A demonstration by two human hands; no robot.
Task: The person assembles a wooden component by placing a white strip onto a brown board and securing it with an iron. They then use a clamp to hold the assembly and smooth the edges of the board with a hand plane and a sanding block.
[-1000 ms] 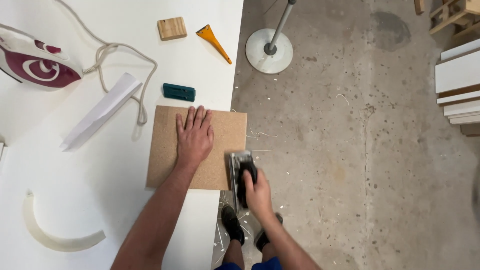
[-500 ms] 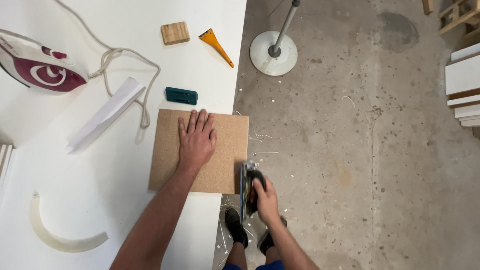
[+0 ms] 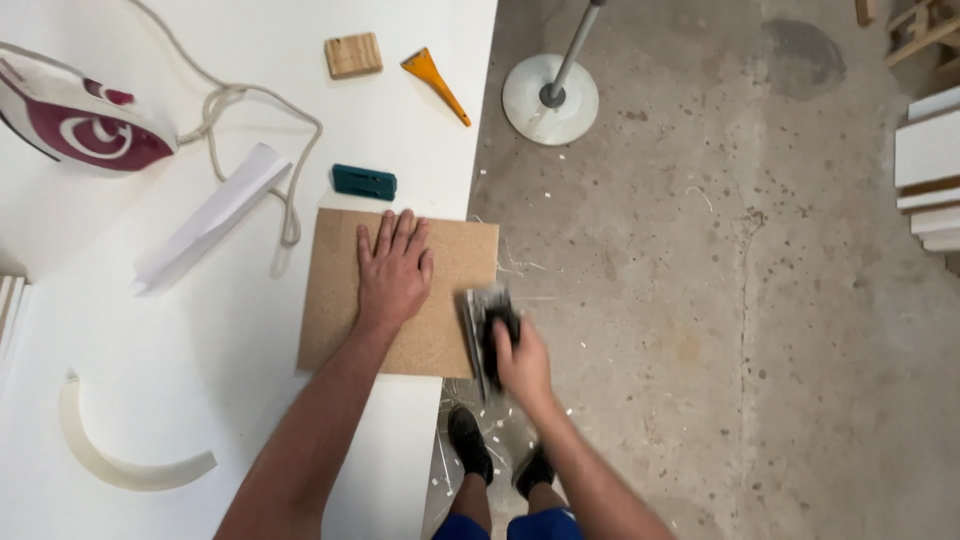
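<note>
Moved: right hand (image 3: 522, 358) slid edge trimmer (image 3: 487, 325) along board's (image 3: 400, 290) worktop-edge side | fingers clenched on it; left hand (image 3: 393, 270) flat, fingers spread | press firmly, steady strokes.

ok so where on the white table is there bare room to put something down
Bare patch on the white table between the folded paper, the curved strip and the brown board. Another between the iron cord and the wood block. Crowded along the board's right edge, where the right hand works a tool; left hand presses the board.
</note>
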